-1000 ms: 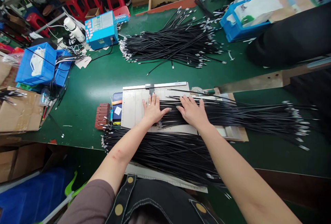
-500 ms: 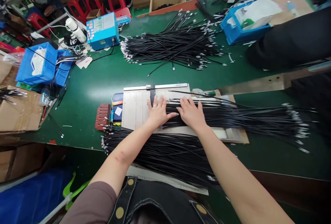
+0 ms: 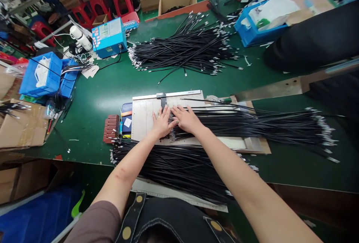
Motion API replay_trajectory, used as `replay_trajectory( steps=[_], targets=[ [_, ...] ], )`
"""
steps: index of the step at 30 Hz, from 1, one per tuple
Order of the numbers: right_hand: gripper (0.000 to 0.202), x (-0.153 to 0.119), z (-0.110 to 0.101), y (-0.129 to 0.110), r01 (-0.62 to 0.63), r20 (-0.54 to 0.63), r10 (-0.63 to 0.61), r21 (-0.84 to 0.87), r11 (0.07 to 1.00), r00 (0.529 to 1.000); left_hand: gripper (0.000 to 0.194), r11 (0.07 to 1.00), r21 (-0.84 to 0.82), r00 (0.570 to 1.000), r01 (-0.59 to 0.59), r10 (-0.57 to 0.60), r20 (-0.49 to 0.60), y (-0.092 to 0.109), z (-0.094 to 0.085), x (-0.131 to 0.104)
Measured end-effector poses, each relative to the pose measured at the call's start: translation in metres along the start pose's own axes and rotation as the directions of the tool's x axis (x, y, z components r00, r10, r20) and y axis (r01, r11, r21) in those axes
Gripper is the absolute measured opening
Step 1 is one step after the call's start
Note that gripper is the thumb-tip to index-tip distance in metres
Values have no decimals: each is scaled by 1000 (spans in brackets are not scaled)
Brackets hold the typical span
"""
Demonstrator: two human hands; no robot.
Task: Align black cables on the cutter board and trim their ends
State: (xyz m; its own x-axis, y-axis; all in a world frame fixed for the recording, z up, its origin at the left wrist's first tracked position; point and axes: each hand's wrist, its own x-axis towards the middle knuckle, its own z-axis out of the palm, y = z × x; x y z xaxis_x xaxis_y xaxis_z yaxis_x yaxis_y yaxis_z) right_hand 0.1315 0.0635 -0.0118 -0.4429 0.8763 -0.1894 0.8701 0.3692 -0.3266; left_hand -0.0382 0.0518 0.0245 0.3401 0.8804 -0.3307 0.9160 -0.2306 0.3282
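Observation:
A bundle of black cables (image 3: 246,121) with pale tips at its right end lies across a light cutting board (image 3: 143,114) and the green table. My right hand (image 3: 187,119) lies flat over the bundle's left end, fingers spread. Beside it, my left hand (image 3: 162,123) rests on the board at the cable ends, fingers stretched out and the thumb near the right hand. A dark sliding clamp (image 3: 163,102) sits on the board's rail just beyond my left fingers. Nearer my body lies a second cable bundle (image 3: 179,168).
A large cable pile (image 3: 182,50) lies on the far side. Around it stand a blue machine (image 3: 109,38) and blue bins (image 3: 42,74). A brown slotted block (image 3: 111,128) is left of the board. A metal bar (image 3: 269,90) and a dark sleeve-like shape (image 3: 311,35) are at right.
Both hands have slid left along the board. The right hand has moved from the cables' middle to their left end, and the left hand off the cables onto the board.

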Motion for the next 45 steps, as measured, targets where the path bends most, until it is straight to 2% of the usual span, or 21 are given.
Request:
replay_trajectory(
  steps=[2, 3, 5, 7, 8, 10, 14, 17, 19, 20, 23, 25, 28, 32, 35, 38, 40, 42, 45],
  targets=[
    [58, 10, -3, -5, 41, 34, -42, 19, 999, 999, 72, 999, -30, 1000, 25, -26, -7, 3, 1, 6],
    [57, 12, -7, -2, 12, 32, -13, 25, 1000, 999, 72, 1000, -25, 1000, 12, -13, -3, 5, 1, 9],
    [55, 11, -14, 12, -139, -12, 140, 26, 990, 990, 73, 999, 15, 999, -37, 37, 3, 9, 2, 13],
    [57, 5, -20, 29, -299, -64, 300, 27, 954, 952, 74, 996, 59, 997, -71, 72, -12, 11, 4, 12],
    [58, 2, -21, 34, -334, -74, 335, 26, 942, 939, 74, 995, 65, 997, -73, 74, -21, 11, 4, 11],
    [57, -3, -17, 32, -304, -59, 305, 24, 952, 951, 73, 998, 25, 999, -51, 51, -12, 9, 4, 9],
    [56, 2, -3, -4, -158, -46, 159, 27, 987, 986, 68, 995, -92, 999, 49, -50, -5, 5, 3, 14],
    [58, 9, 0, -20, -101, -33, 102, 53, 994, 994, 73, 997, -67, 999, 30, -31, -7, 9, 1, 19],
    [58, 4, -5, -9, -139, -56, 143, 63, 988, 988, 75, 1000, -5, 1000, -4, 4, -3, 13, 0, 20],
    [58, -2, -8, 2, -199, -90, 204, 57, 978, 975, 76, 999, 34, 1000, -12, 12, -10, 15, 0, 20],
    [62, -39, -16, 42, -444, -216, 439, 30, 896, 872, 80, 990, 142, 998, -15, 23, -54, 19, -1, 16],
    [64, -68, -16, 61, -507, -235, 494, 6, 862, 837, 83, 983, 181, 997, -14, 27, -71, 22, 0, 13],
    [63, -95, -9, 69, -483, -252, 461, -30, 875, 851, 87, 981, 194, 997, 19, -3, -82, 29, 4, 10],
    [64, -98, 3, 59, -475, -367, 431, -33, 879, 824, 85, 984, 167, 996, 57, -46, -74, 31, 6, 10],
    [61, -95, 9, 57, -464, -406, 418, -16, 886, 813, 74, 987, 74, 989, 143, -139, -54, 15, -3, 20],
    [59, -95, 12, 58, -447, -420, 408, 7, 895, 811, 70, 939, -43, 931, 341, -344, -120, -5, -19, 37],
    [59, -96, 13, 59, -438, -422, 404, 18, 899, 811, 77, 918, -81, 910, 387, -395, -128, -12, -27, 48],
    [60, -97, 12, 58, -437, -416, 406, 22, 899, 814, 92, 938, -77, 937, 338, -343, -69, -11, -32, 58],
    [61, -98, 10, 57, -437, -401, 405, 11, 899, 822, 118, 979, -22, 979, 201, -200, 42, -3, -32, 69]
  ],
)
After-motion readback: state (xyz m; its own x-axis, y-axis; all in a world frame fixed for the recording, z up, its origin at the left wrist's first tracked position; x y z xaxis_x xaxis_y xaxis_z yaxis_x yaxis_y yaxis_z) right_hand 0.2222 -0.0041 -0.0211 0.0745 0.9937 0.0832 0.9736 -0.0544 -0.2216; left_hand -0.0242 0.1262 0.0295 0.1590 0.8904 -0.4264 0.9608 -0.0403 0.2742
